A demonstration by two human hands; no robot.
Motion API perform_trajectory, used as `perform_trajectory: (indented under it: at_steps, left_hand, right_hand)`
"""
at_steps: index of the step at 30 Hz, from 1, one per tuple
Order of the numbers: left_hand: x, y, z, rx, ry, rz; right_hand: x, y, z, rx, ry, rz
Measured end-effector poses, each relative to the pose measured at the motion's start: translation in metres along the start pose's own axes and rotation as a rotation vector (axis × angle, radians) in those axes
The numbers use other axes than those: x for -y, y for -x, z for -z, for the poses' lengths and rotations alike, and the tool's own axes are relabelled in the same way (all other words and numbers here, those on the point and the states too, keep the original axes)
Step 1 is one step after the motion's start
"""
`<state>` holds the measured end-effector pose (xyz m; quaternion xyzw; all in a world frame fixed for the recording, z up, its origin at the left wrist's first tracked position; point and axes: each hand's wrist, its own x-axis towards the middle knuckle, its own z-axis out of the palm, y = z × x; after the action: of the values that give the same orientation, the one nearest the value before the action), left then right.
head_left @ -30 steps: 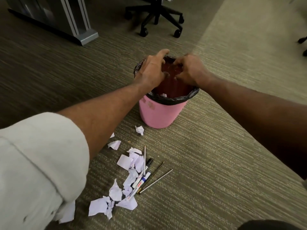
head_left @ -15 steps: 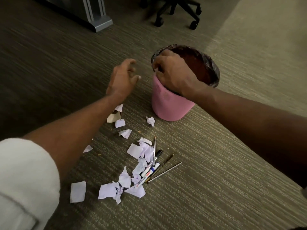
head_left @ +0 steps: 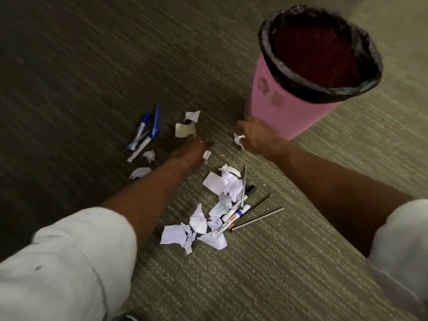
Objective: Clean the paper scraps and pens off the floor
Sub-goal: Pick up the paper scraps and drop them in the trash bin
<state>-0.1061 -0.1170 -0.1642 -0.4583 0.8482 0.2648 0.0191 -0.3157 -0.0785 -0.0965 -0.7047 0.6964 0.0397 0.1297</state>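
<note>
**Floor** [head_left: 254,274]: striped carpet; everything below lies or stands on it.

**Blue pens** [head_left: 144,133]: cluster at far left. Long axes slant from lower left to upper right, blue caps at the far ends. A white-barrelled marker lies lowest on the same slant.

**Loose scraps** [head_left: 140,172]: two crumpled bits just beside the pens, on the near side.

**Tan scrap** [head_left: 184,130]: flat and torn, with a white scrap just beyond it.

**Left hand** [head_left: 191,150]: low over the floor, pointing at the tan scrap. Blur hides whether the fingers are apart or together (a small white bit lies just to its right).

**Crumpled scrap** [head_left: 238,140]: on the floor near the foot of the bin.

**Right hand** [head_left: 259,137]: back upward, fingers curled down around the crumpled scrap.

**Pile of scraps** [head_left: 196,230]: near centre, between the forearms, mixed with pens.

**Pencil** [head_left: 243,186]: in the pile, almost straight away from the camera.

**Markers** [head_left: 234,216]: in the pile, slanting to upper right.

**Thin sticks** [head_left: 258,219]: two, on the same slant at the pile's right edge.

**Bin** [head_left: 289,112]: pink, upright, with a black liner [head_left: 301,88] folded over the rim.
</note>
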Motion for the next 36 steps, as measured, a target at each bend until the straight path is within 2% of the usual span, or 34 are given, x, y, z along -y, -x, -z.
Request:
perform_trajectory:
  at_steps: [2, 4, 7, 9, 11, 14, 19, 23, 25, 27, 31, 36]
  left_hand:
    - [-0.002, 0.002, -0.012, 0.041, -0.113, -0.052]
    - [0.003, 0.000, -0.018, 0.064, -0.126, -0.073]
    - [0.013, -0.002, -0.024, 0.002, -0.157, -0.141]
    - [0.020, -0.005, -0.023, -0.053, -0.205, -0.185]
    - [0.025, -0.008, -0.021, -0.123, -0.220, -0.162]
    - [0.037, -0.008, -0.021, -0.142, -0.176, -0.115]
    - [0.050, -0.008, -0.034, -0.145, -0.285, -0.299]
    - [0.057, 0.003, -0.046, -0.262, -0.144, -0.328]
    - [0.063, 0.006, -0.046, -0.280, -0.050, -0.357]
    - [0.059, 0.010, -0.031, -0.278, 0.034, -0.389]
    - [0.066, 0.015, -0.014, -0.267, 0.032, -0.449]
    - [0.090, 0.022, -0.003, -0.252, 0.034, -0.362]
  right_hand:
    - [-0.009, 0.002, -0.024, 0.038, -0.002, 0.006]
    - [-0.014, 0.002, -0.045, 0.058, 0.010, -0.005]
    - [-0.014, -0.004, -0.065, 0.074, 0.031, -0.080]
    - [-0.013, -0.010, -0.074, 0.057, 0.039, -0.082]
    - [-0.011, -0.016, -0.081, 0.036, 0.048, -0.059]
    - [-0.005, -0.024, -0.089, 0.022, 0.077, -0.053]
    - [-0.007, -0.035, -0.092, -0.080, -0.001, -0.112]
    - [0.002, -0.049, -0.076, -0.160, -0.098, -0.118]
    - [0.014, -0.059, -0.067, -0.208, -0.166, -0.021]
    - [0.026, -0.073, -0.062, -0.174, -0.190, 0.067]
    - [0.052, -0.101, -0.059, 0.005, -0.133, 0.094]
    - [0.074, -0.118, -0.061, 0.077, -0.075, 0.161]
